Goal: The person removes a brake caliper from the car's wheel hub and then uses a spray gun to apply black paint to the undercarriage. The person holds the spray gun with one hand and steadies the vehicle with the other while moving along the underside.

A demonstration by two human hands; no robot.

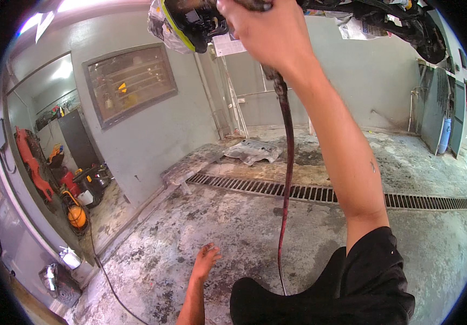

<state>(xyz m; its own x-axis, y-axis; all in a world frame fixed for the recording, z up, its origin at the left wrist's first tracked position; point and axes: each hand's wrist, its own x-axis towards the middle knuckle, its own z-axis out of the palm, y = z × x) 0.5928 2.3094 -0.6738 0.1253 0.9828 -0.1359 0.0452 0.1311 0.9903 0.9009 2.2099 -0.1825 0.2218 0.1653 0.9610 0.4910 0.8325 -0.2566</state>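
Note:
My right hand (270,33) is raised to the top edge of the view, its fingers wrapped round a dark hose-fed hand tool (254,4). Most of that tool is cut off or behind the hand, so its exact kind does not show. From below the grip a dark reddish hose (288,157) hangs down past my forearm. Just beyond the hand is the dark underside of a raised vehicle (190,24), with a yellow-green strip and crumpled plastic at its left. Low in the middle, my left hand (206,259) is open and empty, fingers loosely bent, above the floor.
A slotted drain grate (260,187) crosses the stained concrete floor. Past it lie a grey sheet panel (252,151) and a low ledge (193,162). At the left, a doorway shows an orange round machine (76,215); a black cable (109,284) trails from there.

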